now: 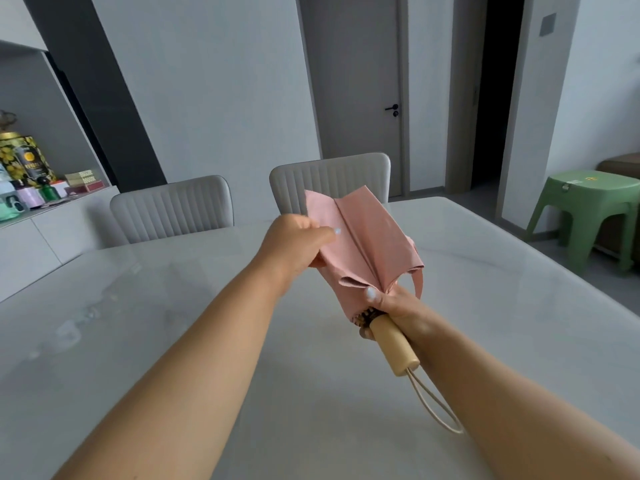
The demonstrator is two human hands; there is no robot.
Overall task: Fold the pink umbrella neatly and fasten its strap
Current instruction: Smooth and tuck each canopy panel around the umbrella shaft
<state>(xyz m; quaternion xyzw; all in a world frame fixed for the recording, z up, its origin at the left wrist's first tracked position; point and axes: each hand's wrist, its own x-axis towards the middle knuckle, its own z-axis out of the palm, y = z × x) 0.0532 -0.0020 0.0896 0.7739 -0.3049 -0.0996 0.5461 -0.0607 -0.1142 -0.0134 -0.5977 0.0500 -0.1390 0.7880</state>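
Head view shows the pink umbrella (363, 244) held in the air over the table (173, 323), nearer its far edge. Right hand (394, 306) grips where canopy meets wooden handle (393, 344); left hand (298, 244) pinches a canopy panel. Fabric looks light and limp; best taken by panel edges, strap (419, 278) dangling unfastened

A pale marble-patterned tabletop (145, 341) fills the foreground, with two grey ribbed chairs (172, 206) at its far edge. Behind them stand white walls, a grey closed door (353, 81) and a dark doorway; a green plastic stool (588, 209) sits right, a cluttered sideboard (41, 220) left.
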